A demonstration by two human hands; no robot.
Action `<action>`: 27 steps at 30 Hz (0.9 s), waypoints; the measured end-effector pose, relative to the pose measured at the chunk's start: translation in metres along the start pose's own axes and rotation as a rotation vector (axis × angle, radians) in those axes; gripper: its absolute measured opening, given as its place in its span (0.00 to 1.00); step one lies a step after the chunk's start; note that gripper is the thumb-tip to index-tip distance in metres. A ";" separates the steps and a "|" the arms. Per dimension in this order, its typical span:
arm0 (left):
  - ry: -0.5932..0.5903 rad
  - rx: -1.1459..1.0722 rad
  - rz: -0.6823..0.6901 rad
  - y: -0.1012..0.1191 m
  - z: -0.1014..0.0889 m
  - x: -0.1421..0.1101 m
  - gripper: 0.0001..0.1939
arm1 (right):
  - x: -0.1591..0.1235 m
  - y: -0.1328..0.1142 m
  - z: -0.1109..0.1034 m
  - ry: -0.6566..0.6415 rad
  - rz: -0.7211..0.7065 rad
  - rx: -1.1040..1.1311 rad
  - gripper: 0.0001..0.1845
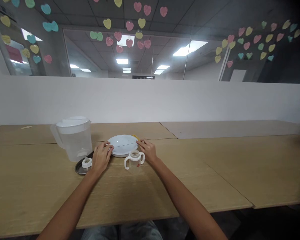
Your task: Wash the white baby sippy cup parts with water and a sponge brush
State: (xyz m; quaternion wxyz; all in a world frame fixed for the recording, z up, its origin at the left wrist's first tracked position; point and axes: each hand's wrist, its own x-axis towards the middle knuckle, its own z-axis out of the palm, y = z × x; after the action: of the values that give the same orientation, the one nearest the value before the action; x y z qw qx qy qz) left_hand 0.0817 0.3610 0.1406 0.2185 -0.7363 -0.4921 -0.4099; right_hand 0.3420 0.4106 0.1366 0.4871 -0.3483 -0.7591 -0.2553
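Observation:
A thin dark wire-like strand stretches between my two hands over a white plate (123, 138). My left hand (102, 156) is at the plate's left rim, fingers closed at one end of the strand. Closed at its other end, my right hand (147, 149) is by the right rim. A small yellow piece (136, 137) shows just beyond my right fingers; whether it joins the strand, I cannot tell. In front of the plate stands an open clear baby bottle (134, 161) with two white handles. The dark metal tray (79, 169), partly hidden by my left hand, bears a white bottle cap (87, 162).
A translucent lidded pitcher (77, 138) stands behind the tray, to the left. The wooden table (190, 173) has seams between its boards and ends at a front edge near my lap. Behind it rises a white wall (150, 100) below a window with heart-shaped notes.

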 end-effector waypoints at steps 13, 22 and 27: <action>0.016 0.002 -0.006 -0.001 0.002 0.000 0.16 | -0.002 0.001 0.001 -0.067 0.003 -0.014 0.12; 0.021 -0.007 -0.013 -0.002 0.002 0.000 0.13 | -0.002 0.002 0.000 -0.088 -0.002 -0.036 0.12; 0.022 -0.023 -0.013 -0.002 0.003 0.001 0.13 | -0.002 0.002 0.000 -0.089 -0.019 -0.022 0.11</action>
State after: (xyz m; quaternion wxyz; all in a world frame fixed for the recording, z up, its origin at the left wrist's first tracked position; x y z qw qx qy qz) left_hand 0.0813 0.3643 0.1393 0.2128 -0.7309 -0.4897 -0.4252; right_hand 0.3439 0.4116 0.1346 0.4466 -0.3575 -0.7804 -0.2524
